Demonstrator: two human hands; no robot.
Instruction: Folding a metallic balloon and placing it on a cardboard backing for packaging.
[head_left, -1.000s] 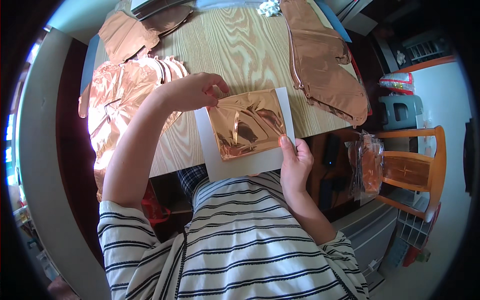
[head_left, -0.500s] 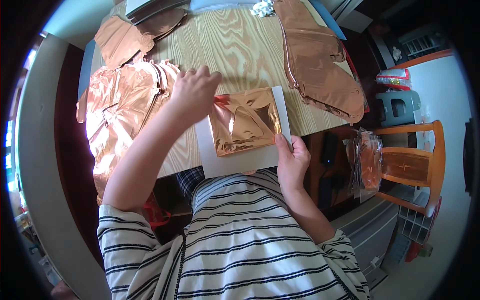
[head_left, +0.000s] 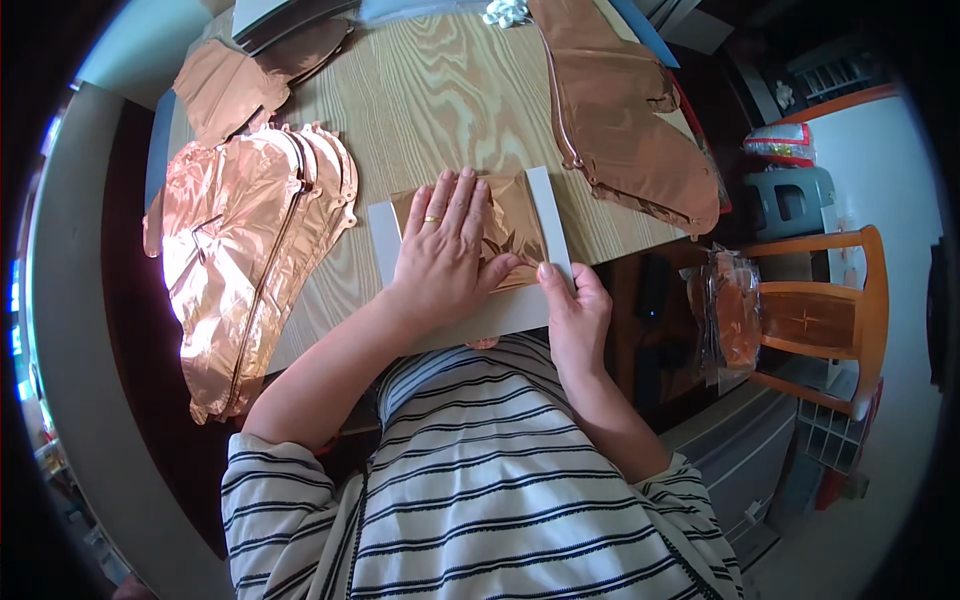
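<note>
The left hand (head_left: pixel 445 250) lies flat, fingers spread toward 12 o'clock, pressing the folded foil sheet (head_left: pixel 510 225) onto the white card (head_left: pixel 545 215). The right hand (head_left: pixel 575 310) pinches the card's 5 o'clock corner. The card's long axis runs 9 to 3 across the worktop (head_left: pixel 440 100).

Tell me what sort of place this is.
Probably a home or small workshop set up for hand packing: a wooden table strewn with rose-gold foil balloons, a wooden chair beside it, and a grey plastic stool on the floor.

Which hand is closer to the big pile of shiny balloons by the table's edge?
Left. The left hand lies flat on the folded foil sheet beside the foil balloon pile; the right hand is farther away.
</note>
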